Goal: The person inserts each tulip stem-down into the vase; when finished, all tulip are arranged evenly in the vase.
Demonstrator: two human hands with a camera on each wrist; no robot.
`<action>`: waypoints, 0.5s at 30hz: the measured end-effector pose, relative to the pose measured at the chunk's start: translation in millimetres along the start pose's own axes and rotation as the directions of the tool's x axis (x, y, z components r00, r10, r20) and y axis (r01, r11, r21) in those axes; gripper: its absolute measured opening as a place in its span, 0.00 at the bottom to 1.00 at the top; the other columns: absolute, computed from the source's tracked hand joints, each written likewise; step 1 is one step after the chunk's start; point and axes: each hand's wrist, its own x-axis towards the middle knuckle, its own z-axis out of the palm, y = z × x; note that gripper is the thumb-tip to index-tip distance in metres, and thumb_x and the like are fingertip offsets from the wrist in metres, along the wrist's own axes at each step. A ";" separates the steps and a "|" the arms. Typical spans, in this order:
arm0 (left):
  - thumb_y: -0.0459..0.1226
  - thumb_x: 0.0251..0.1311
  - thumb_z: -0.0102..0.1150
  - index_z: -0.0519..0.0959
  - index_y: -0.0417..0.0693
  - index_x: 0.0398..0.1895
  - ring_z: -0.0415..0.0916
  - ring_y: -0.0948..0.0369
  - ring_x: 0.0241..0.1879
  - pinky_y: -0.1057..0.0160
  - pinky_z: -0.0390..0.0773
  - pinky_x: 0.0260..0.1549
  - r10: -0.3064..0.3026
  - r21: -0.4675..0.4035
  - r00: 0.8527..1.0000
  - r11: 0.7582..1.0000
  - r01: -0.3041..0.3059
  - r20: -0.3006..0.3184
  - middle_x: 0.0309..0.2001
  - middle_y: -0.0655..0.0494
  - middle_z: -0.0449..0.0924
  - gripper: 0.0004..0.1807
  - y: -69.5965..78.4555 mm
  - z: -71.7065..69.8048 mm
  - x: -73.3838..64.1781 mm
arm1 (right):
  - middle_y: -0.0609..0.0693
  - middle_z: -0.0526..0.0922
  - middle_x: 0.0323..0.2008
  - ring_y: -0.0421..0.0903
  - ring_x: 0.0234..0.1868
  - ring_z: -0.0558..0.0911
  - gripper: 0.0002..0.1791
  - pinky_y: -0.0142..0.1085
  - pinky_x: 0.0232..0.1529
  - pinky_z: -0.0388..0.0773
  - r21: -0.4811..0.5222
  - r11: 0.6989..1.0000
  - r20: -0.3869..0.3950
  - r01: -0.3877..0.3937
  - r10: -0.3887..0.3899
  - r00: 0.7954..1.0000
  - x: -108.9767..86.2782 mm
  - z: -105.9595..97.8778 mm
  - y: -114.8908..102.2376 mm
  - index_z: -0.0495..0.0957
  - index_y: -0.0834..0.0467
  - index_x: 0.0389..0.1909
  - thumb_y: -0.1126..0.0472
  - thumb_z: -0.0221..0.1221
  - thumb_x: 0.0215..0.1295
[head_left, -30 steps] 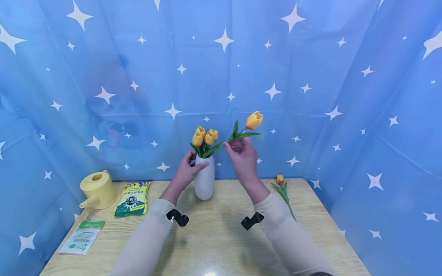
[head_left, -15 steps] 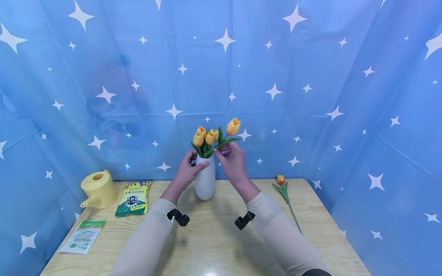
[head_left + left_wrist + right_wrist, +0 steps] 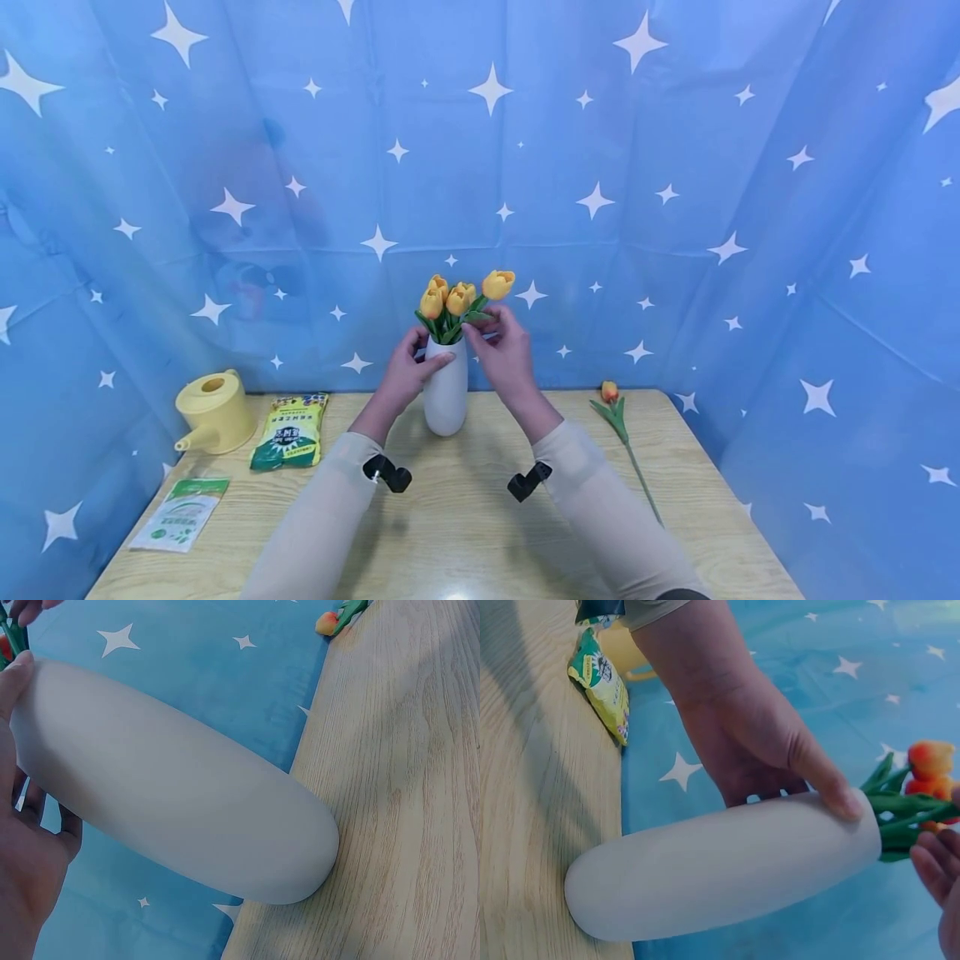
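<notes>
A white vase [image 3: 446, 392] stands upright near the table's back edge, holding several yellow-orange tulips [image 3: 432, 302]. My left hand [image 3: 408, 367] grips the vase near its rim, thumb across the front, as the right wrist view also shows. Just right of the rim, my right hand [image 3: 506, 346] pinches another tulip [image 3: 498, 285] by its stem and leaves. This bloom leans out to the right of the others, and its lower stem is hidden by the leaves and fingers. In the right wrist view, green leaves [image 3: 900, 806] emerge from the vase mouth beside my right fingertips.
One more tulip [image 3: 617, 421] lies on the table [image 3: 720, 533] at the right. On the left are a yellow watering can [image 3: 213, 412], a yellow-green bag [image 3: 288, 432] and a white-green packet [image 3: 180, 515]. A blue starry curtain [image 3: 337, 167] hangs behind.
My right hand has brought its tulip left and down to the vase mouth, and the bloom now sits lower, near the others. My left hand has stayed on the vase.
</notes>
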 end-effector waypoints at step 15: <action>0.49 0.69 0.79 0.75 0.55 0.64 0.78 0.44 0.67 0.36 0.79 0.65 -0.007 0.008 1.000 1.000 0.007 -0.005 0.66 0.48 0.78 0.28 -0.2 -0.1 0.1 | 0.50 0.92 0.41 0.45 0.38 0.89 0.06 0.40 0.38 0.88 -0.106 0.993 0.001 0.049 -0.049 0.999 -2.9 8.4 3.6 0.89 0.58 0.50 0.65 0.70 0.77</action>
